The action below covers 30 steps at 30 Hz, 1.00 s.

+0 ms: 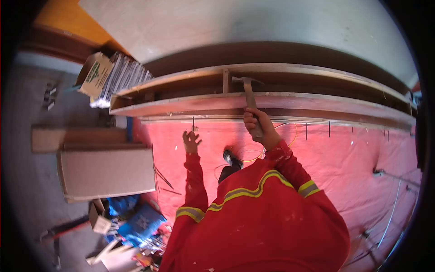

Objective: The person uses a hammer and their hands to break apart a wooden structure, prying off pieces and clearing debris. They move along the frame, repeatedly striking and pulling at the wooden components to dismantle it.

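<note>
My right hand (260, 124) is closed around the wooden handle of a claw hammer (250, 97). The hammer's metal head is over the upper channel of a long wooden frame (181, 100), just right of a short wooden divider (226, 81). Below the frame's near edge, my left hand (191, 142) is raised with its fingers bent and apart. Near its fingertips a thin dark rod (193, 123) sticks down from the edge. I make out nothing held in the left hand.
A red sheet (167, 136) covers the floor, with a yellow cable (295, 136) on it. On the left are a large cardboard box (106, 173), a blue bag (142, 224) and a carton (96, 72) beside stacked papers. Metal rods and a pale blue line lie at right.
</note>
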{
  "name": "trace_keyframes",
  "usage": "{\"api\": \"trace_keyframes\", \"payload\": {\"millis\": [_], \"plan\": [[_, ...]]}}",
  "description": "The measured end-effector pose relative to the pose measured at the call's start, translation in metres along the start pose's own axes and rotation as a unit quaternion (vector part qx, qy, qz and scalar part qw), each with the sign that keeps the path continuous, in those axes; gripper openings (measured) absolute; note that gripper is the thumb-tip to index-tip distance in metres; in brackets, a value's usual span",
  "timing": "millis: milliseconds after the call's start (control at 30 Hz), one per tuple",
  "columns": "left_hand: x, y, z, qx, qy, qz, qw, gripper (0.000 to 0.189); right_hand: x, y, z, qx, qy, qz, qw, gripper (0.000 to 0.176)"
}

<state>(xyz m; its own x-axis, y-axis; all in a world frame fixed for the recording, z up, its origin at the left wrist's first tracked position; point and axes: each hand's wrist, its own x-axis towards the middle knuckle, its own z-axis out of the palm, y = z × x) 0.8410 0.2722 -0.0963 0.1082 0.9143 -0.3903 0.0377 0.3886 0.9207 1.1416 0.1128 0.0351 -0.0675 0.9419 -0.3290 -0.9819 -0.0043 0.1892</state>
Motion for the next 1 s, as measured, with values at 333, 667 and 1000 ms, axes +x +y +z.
{"api": "trace_keyframes", "payload": {"millis": [333, 667, 1000], "plan": [[0.217, 0.102, -0.025, 0.04, 0.128, 0.097, 0.986, 0.082, -0.168, 0.024, 0.053, -0.378, 0.209, -0.568, 0.7, 0.028], [0.225, 0.093, -0.003, 0.02, 0.15, 0.083, 0.985, 0.067, -0.412, 0.007, 0.222, -0.271, 0.067, -0.96, -0.017, 0.031], [0.254, 0.053, -0.039, -0.065, 0.162, 0.081, 0.981, 0.058, 0.012, 0.09, -0.008, -0.339, 0.204, -0.336, 0.855, 0.021]]}}
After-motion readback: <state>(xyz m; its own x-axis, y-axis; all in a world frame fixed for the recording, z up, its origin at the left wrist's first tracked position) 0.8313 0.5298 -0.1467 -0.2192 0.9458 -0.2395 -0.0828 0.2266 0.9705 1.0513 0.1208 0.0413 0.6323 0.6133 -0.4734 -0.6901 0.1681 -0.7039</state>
